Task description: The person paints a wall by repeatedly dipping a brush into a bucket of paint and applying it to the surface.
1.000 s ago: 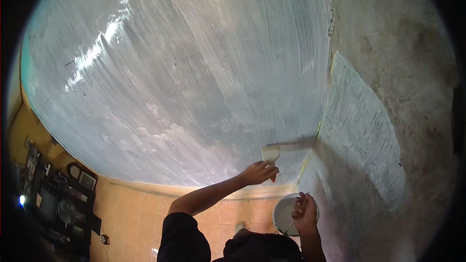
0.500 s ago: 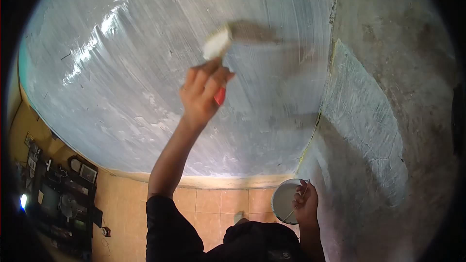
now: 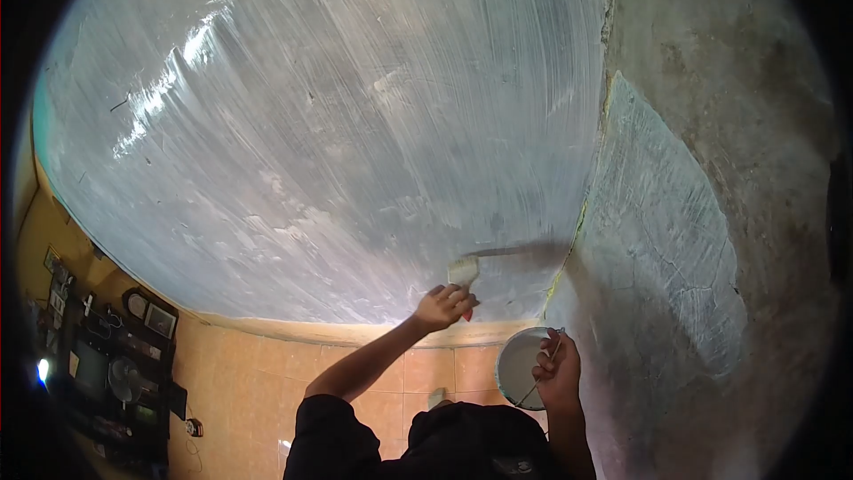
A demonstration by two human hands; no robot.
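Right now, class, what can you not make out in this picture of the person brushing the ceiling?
Head view: the paintbrush handle is mostly wrapped by the left hand; only a red tip shows.
Head view: the right hand covers the pail on one side; its paint level is unclear.
Head view: things on the shelves are too small and dark.
Head view: the black sleeve is cut off by the bottom edge.

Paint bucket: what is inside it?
A white surface, apparently paint, shows inside the paint bucket. The right hand gripping it covers one edge, and how deep the paint is cannot be seen.
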